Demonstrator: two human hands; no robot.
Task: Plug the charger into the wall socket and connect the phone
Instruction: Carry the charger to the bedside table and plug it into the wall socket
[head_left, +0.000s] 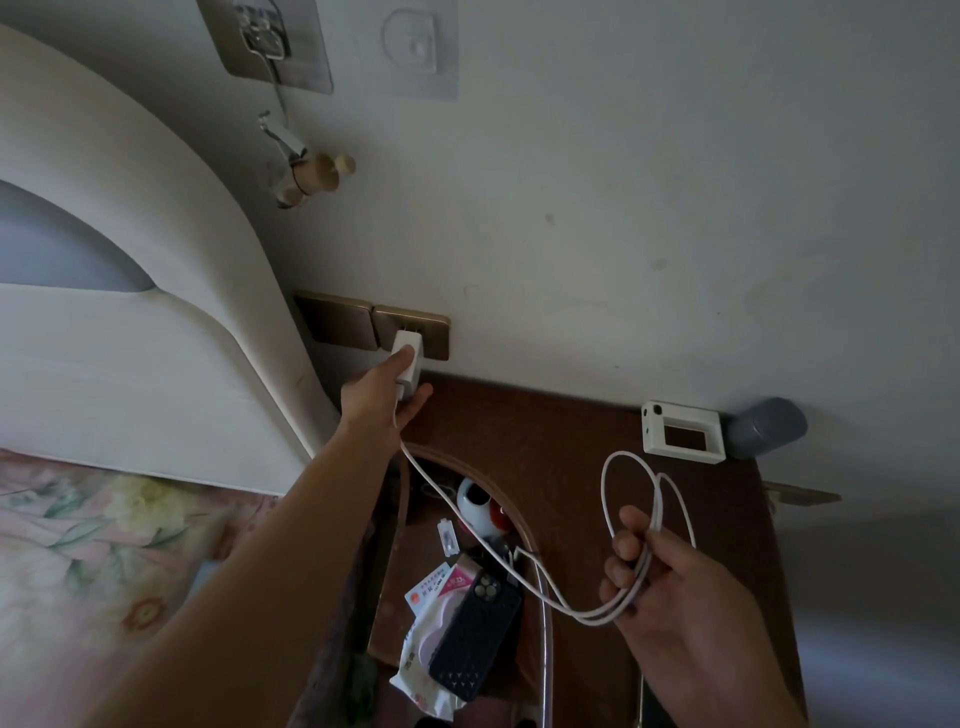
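The landmark here is the dark brown wooden bedside table (566, 431) standing against the pale wall. Just above its back left corner, two bronze-coloured wall plates sit side by side: a plain one (335, 322) on the left and the wall socket (423, 325) on the right. One white block-shaped charger (407, 366) is held up against that socket, its prongs at the socket face; whether they are fully seated cannot be told. The left hand (382, 397) is clamped around the charger, thumb on top and fingers under it.

One thin white cable (467, 530) runs from the charger down over the table's open lower shelf and across to the right hand (675, 582), which hovers above the table's front right part, fingers curled around several gathered loops of that cable. One loop stands up above the fingers.

One phone in a dark navy patterned case (475, 631) lies camera side up in the lower shelf near the table's front, resting on a white packet of wipes (421, 654). No cable end is at the phone.

At the table's back right corner rest one cream rectangular frame-like gadget (680, 431) and, just beside it, one grey cylinder (766, 426) on its side. Left of the table rises one cream padded headboard (156, 291).
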